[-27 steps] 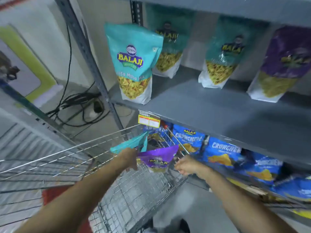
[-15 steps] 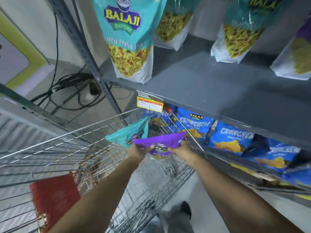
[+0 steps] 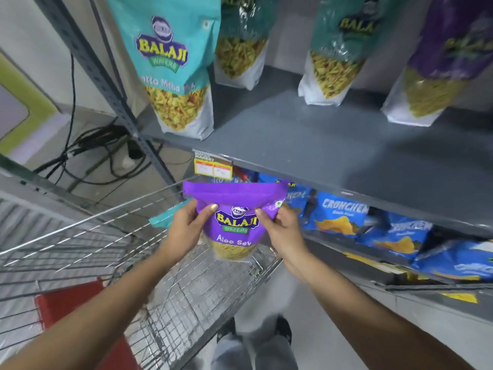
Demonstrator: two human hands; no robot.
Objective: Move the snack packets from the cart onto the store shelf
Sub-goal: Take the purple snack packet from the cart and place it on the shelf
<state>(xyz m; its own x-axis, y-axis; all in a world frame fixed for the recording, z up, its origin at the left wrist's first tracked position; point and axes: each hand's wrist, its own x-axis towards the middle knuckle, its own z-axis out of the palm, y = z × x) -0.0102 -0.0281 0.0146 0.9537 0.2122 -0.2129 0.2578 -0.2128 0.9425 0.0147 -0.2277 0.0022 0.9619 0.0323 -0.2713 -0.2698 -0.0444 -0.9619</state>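
Note:
A purple Balaji Aloo Sev packet (image 3: 236, 206) is held upright above the front corner of the wire cart (image 3: 112, 236). My left hand (image 3: 186, 225) grips its left side and my right hand (image 3: 280, 228) grips its right side. A teal packet (image 3: 162, 221) still lies in the cart, mostly hidden behind my left hand. The grey store shelf (image 3: 320, 150) lies just above and beyond the packet. On it stand three teal packets, the nearest (image 3: 173, 65) at the left, and a purple packet (image 3: 440, 62) at the right.
Blue Crunchex chip bags (image 3: 338, 214) fill the lower shelf to the right. A price tag (image 3: 213, 166) hangs on the shelf edge. The slotted shelf upright (image 3: 106, 84) stands at the left, with cables (image 3: 88, 150) on the floor behind it. A red panel (image 3: 72, 303) sits on the cart.
Both hands have taken the purple packet and lifted it out of the cart, turning it upright toward the shelf. The view has moved closer to the shelf.

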